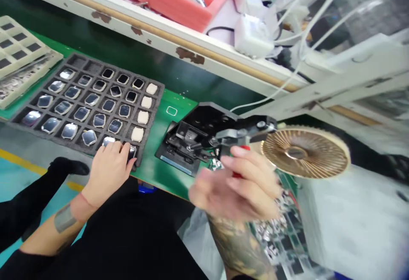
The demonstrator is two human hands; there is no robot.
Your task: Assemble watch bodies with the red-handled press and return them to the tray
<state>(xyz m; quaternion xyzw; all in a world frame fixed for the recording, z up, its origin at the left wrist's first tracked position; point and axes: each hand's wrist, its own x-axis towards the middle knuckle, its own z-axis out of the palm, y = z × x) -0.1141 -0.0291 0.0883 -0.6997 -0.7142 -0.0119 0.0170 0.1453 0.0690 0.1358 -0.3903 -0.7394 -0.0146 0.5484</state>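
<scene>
At the near right corner of the grey foam tray (pixel 145 152), my left hand (pixel 108 171) reaches down with bent fingers. Its thumb and fingertips close around a dark glassy watch-case piece (pixel 131 151) in the corner compartment. My right hand (pixel 239 186) is partly smeared by motion in front of the black clamp fixture (pixel 198 133). Its fingers curl over the clamp's red handle (pixel 237 174), while the thumb points away to the left. On the green mat between tray and fixture lies a thin rectangular frame (pixel 171 111).
Several watch-case pieces (pixel 92 99) fill the tray, with pale pieces (pixel 142 117) along its right column. Cream trays (pixel 19 58) stand left. A round gold fan (pixel 306 152) is right of the fixture. Above runs a shelf with a pink foam tray (pixel 191 9) and white cables.
</scene>
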